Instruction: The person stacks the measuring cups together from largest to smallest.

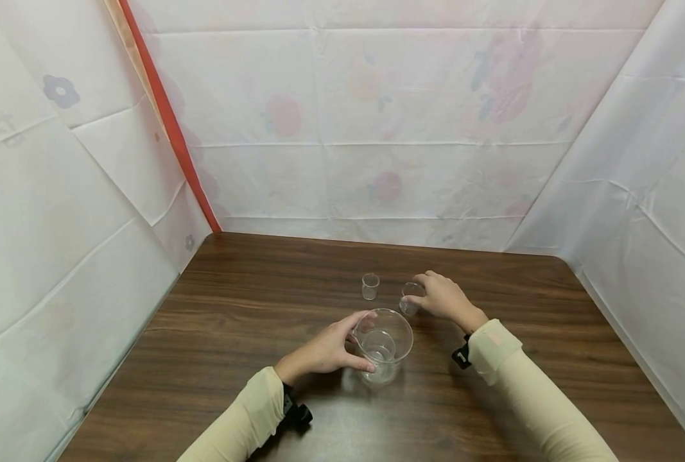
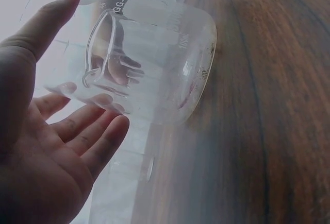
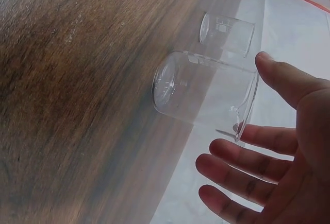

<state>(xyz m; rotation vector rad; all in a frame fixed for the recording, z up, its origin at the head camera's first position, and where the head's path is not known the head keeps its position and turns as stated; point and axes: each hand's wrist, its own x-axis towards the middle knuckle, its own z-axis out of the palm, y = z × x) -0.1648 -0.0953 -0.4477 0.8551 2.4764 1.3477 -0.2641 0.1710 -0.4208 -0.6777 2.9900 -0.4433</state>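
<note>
My left hand (image 1: 333,346) holds a large glass beaker (image 1: 397,353) from its left side, thumb in front and fingers behind. White print shows on this beaker's wall in the left wrist view, and a smaller glass rim with a spout (image 2: 100,49) appears inside it. Beyond it, my right hand (image 1: 443,296) is at a smaller beaker (image 3: 201,90) standing upright on the table. Its thumb and index fingertip are by that beaker's rim, the other fingers spread apart from the glass; firm contact cannot be made out. The smallest beaker (image 1: 370,287) stands to its left.
The brown wood-grain table (image 1: 250,289) carries the glassware. White patterned sheets (image 1: 342,115) hang behind it and along both sides. A red strip (image 1: 171,122) runs down at the back left corner. Black cameras are strapped on both wrists.
</note>
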